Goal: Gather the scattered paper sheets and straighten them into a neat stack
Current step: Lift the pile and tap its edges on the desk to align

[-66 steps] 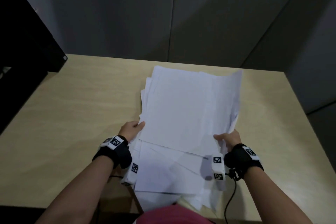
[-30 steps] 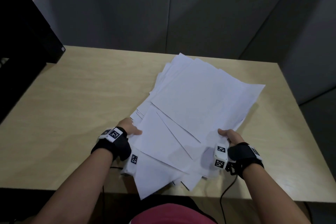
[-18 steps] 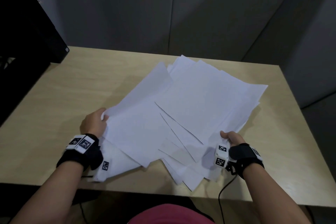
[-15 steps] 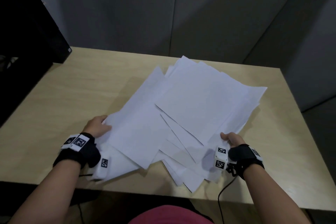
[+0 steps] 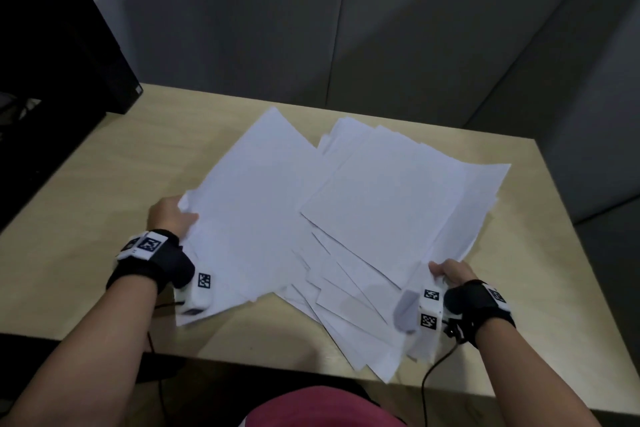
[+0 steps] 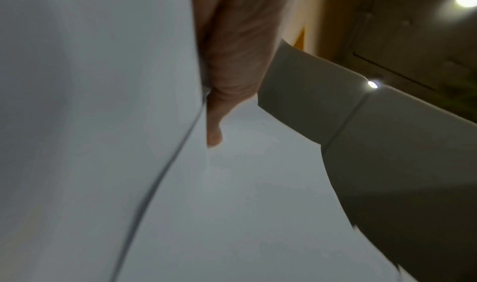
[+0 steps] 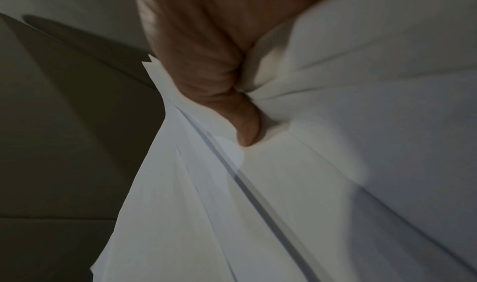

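Note:
Several white paper sheets lie fanned out over the wooden table (image 5: 86,218). My left hand (image 5: 171,218) grips the left edge of a separate bunch of sheets (image 5: 249,211), thumb on top; the left wrist view shows the thumb (image 6: 214,123) pressed on this paper. My right hand (image 5: 450,272) pinches the near right corner of the larger fanned pile (image 5: 391,204); the right wrist view shows its thumb (image 7: 245,127) creasing the sheets (image 7: 335,164). The fingers under the paper are hidden. Some sheets (image 5: 374,350) overhang the table's near edge.
A black cabinet or box (image 5: 52,45) stands at the table's far left corner. Grey wall panels (image 5: 346,28) rise behind the table. A cable (image 5: 433,371) hangs from my right wrist over the near edge. My red shirt (image 5: 322,409) is at the bottom.
My left hand has pulled a bunch of sheets out to the left and away from the main pile, widening the fan. The right hand has kept its grip in about the same place.

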